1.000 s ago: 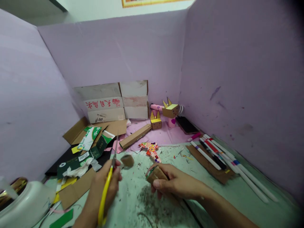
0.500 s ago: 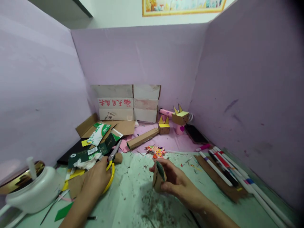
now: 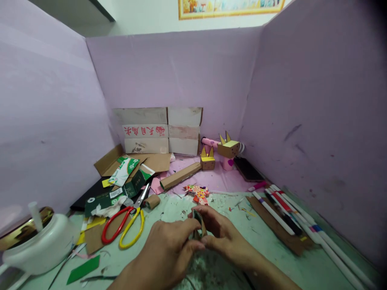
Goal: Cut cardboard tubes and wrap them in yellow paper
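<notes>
On the left, scissors (image 3: 137,210): lying within reach, probably leaving the fingers free.
Left hand (image 3: 169,245): fingers pinching the near left side of the folded cardboard (image 3: 198,217).
Folded cardboard: sitting between both hands, showing a dark inside.
Right hand (image 3: 223,233): fingers curling around it, seemingly steadying it.

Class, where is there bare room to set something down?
Fairly bare: pink cover between patterned piece and phone; green cover between right hand and markers, bar small scraps. Crowded: left side, with scissors and cardboard.

Lilac partitions (image 3: 175,72) L, R & rear; white bkgd wall (image 3: 148,16) w/ yellow-edged pic (image 3: 231,8) up top
</notes>
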Tool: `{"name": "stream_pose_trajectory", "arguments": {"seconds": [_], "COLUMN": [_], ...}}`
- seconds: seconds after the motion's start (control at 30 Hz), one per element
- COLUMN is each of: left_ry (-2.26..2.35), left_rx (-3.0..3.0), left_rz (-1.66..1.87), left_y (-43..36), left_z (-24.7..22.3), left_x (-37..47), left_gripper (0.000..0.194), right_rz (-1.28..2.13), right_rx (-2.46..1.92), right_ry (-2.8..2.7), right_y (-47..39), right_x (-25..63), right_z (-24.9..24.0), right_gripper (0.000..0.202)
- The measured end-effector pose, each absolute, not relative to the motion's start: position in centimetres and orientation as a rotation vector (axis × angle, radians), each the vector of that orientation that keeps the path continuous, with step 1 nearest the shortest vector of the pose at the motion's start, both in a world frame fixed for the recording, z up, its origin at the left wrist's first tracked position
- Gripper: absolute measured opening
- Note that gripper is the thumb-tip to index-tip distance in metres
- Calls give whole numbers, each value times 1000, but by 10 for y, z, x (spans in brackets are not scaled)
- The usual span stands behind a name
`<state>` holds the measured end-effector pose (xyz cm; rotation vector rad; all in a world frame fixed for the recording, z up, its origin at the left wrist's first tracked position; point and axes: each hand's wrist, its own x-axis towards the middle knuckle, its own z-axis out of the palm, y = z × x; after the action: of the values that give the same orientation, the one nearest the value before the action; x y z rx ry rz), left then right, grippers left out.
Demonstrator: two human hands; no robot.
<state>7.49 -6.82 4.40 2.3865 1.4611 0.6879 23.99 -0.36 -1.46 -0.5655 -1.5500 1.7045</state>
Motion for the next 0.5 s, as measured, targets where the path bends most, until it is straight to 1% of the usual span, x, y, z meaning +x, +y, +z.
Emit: {"name": "stream_pose_trajectory", "arguments": {"seconds": [0.03,0.07,0.23,0.3,0.4,0.5], "left_ry": [1461,1465,1413,1400,1411,1469], "left_rx": [2426,2481,2870,2930,2936,2833], "left_rz": [674,693,1030,1097,1078,1112], "left_y": [-65,-62,-53,-52,-52,-51], "left_z": [41,38,21,16,11,6], "left_x": [77,77,74,75,78,79], "left_gripper": [9,12,17,18,19,24], "right_rz": [1702,1692,1543,1529,1506,1413], "right_rx": [-566,-565,-559,-579,-604,-611], "right_ry": [-1563,-1581,-1672,-1674,-1700,-1774], "right_y": [-4,-5,-9,-10,-12,-13], "right_x": [239,238,234,233,232,230], "right_z": [-14,-14,-14,-16,-20,-22], "right_gripper": [52,50,26,26,36,30]}}
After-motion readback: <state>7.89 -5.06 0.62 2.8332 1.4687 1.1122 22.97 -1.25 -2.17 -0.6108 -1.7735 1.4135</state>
